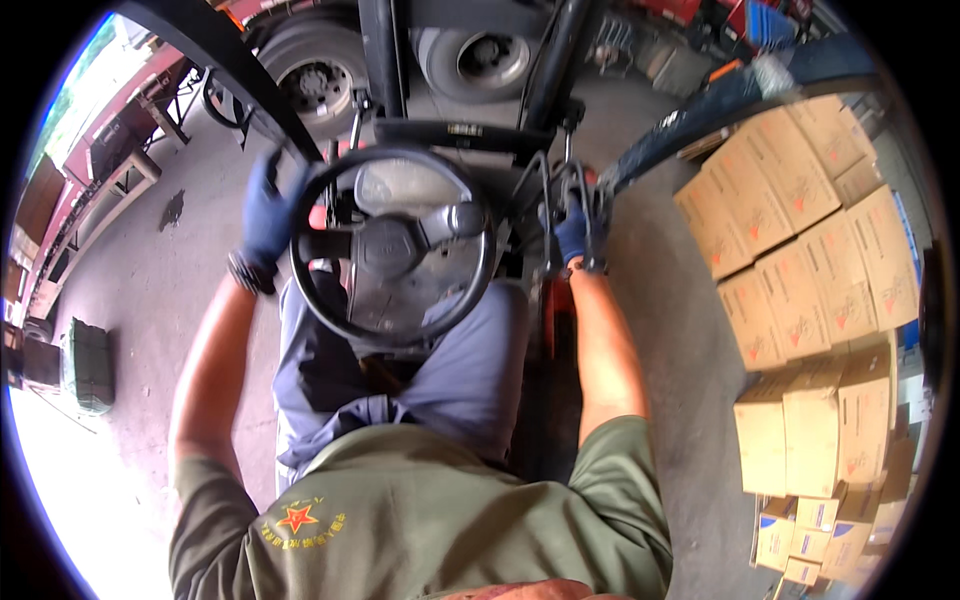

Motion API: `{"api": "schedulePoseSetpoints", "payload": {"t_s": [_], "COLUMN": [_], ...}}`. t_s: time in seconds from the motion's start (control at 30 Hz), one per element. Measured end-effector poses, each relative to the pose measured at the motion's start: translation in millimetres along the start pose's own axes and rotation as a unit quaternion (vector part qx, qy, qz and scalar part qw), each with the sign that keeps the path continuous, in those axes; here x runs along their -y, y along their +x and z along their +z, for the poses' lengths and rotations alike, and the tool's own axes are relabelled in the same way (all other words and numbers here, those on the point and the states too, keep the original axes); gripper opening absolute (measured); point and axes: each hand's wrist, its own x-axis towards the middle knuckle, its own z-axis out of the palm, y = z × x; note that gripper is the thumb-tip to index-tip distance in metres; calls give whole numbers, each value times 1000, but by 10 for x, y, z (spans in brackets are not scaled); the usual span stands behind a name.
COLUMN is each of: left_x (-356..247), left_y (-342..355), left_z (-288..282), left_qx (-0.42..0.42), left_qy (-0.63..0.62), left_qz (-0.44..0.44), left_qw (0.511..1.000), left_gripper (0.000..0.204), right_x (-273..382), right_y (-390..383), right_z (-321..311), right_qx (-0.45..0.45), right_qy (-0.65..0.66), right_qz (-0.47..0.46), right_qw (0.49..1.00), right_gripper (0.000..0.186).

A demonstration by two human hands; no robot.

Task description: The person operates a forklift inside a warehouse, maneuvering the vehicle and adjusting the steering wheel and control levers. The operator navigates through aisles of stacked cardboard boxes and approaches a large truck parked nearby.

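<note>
My left hand (268,208), in a blue work glove, is beside the left rim of a black steering wheel (388,248). Its fingers look stretched out and are a little blurred; whether the palm touches the rim I cannot tell. The wheel has a knob (466,220) on its upper right spoke. To the right of the wheel, my right hand (573,232), gloved in blue too, is closed among tall black control levers (592,215). The levers partly hide its fingers.
Ahead stands the forklift's black mast (390,60), with large truck wheels (482,62) beyond it. Stacked cardboard boxes (795,235) rise on the right. On the left are a green wrapped bale (88,365) and a red truck bed (110,140). A dark stain (172,208) marks the concrete floor.
</note>
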Motion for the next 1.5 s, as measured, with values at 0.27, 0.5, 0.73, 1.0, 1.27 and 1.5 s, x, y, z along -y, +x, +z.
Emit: {"api": "schedulePoseSetpoints", "payload": {"t_s": [0.27,0.5,0.73,1.0,1.27,1.5], "left_x": [-922,-1152,-1070,-834,-747,-843], "left_y": [-676,130,302,521,662,721], "left_z": [-726,-671,-474,-597,-482,-82], "left_qx": [-2,41,140,145,150,138], "left_qy": [103,-90,-170,-174,-155,-169], "left_qz": [118,150,225,236,236,250], "left_qw": [988,984,949,945,947,943], "left_gripper": [68,56,49,44,44,46], "right_x": [679,1342,2026,2294,2258,2811], "right_y": [353,1032,1108,625,373,513], "right_z": [7,132,331,-98,-234,436], "right_qx": [-119,-117,-113,148,104,28], "right_qy": [-28,287,483,-83,-39,52], "right_qz": [10,100,134,136,74,-89], "right_qw": [993,946,858,976,991,994], "right_gripper": [40,35,36,30,26,22]}}
